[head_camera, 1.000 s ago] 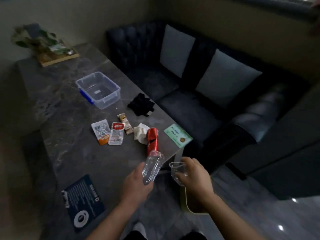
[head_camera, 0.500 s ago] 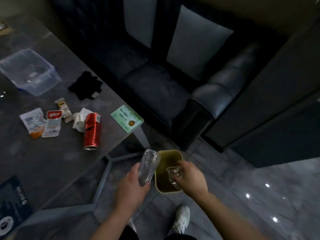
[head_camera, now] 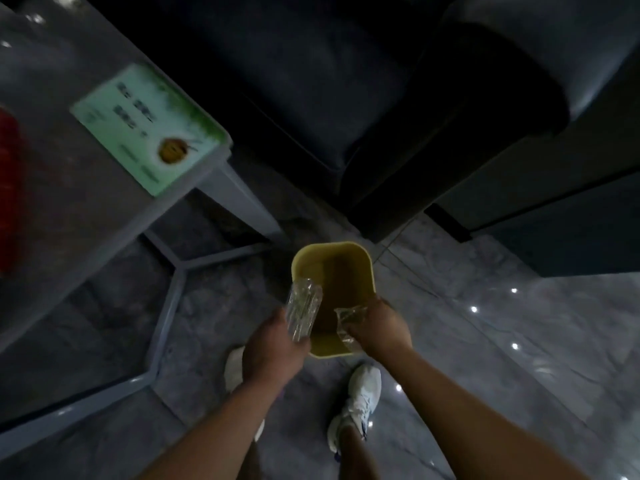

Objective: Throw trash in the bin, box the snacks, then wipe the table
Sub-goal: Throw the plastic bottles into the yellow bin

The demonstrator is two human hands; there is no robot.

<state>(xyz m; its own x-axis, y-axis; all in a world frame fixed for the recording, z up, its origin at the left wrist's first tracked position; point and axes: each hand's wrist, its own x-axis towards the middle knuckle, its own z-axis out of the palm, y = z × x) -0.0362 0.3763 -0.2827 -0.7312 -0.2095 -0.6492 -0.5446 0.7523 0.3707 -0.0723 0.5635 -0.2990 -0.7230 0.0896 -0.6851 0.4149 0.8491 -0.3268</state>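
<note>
A yellow bin (head_camera: 346, 251) stands on the floor just past the table corner, open at the top. My left hand (head_camera: 273, 351) grips a clear plastic bottle (head_camera: 303, 311), which points up over the bin's left rim. My right hand (head_camera: 381, 330) holds a crumpled clear plastic cup (head_camera: 348, 320) above the bin's near edge. A red can (head_camera: 10, 188) lies on the grey table (head_camera: 69, 209) at the far left edge of view.
A green card (head_camera: 149, 126) lies at the table's corner. A dark sofa (head_camera: 381, 98) stands behind the bin. My white shoes (head_camera: 360, 400) rest on the glossy marble floor just before the bin. The table's metal frame (head_camera: 169, 306) runs left of it.
The view has swung down from the table to the bin. Both hands have carried the bottle and the cup off the table's edge to just above the bin's opening.
</note>
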